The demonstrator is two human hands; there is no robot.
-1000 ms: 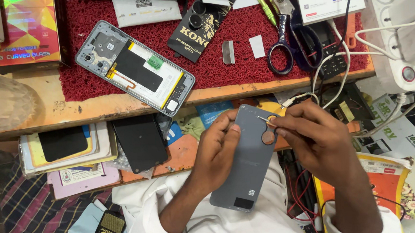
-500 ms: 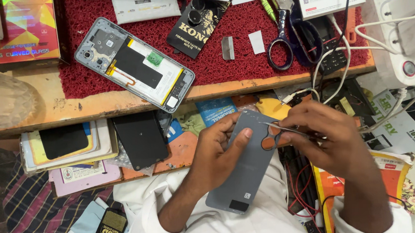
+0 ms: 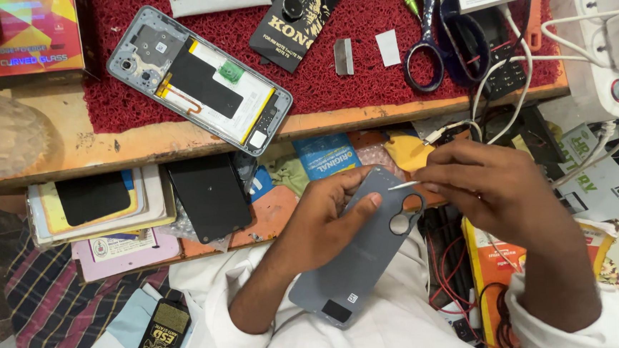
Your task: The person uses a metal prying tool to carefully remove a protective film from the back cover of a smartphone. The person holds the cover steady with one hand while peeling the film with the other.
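The right hand [image 3: 500,194] has lifted its thin tool [image 3: 403,185] (tip unclear) in a pinched grip; the left hand [image 3: 326,219] clasps the grey back cover [image 3: 354,264].

Cables [image 3: 511,75] and scissors [image 3: 434,41] beside hands

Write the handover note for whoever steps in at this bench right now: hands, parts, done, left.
Left hand: grips the grey phone back cover over the lap, thumb on its outer face.
Right hand: pinches a thin pointed tool, tip at the cover's top edge by the camera cutout.
Opened phone: on the red mat, back off, insides showing. Scissors lie on the mat to the right.
Done: cover is off the phone.
Left: cover is not yet back on the phone.
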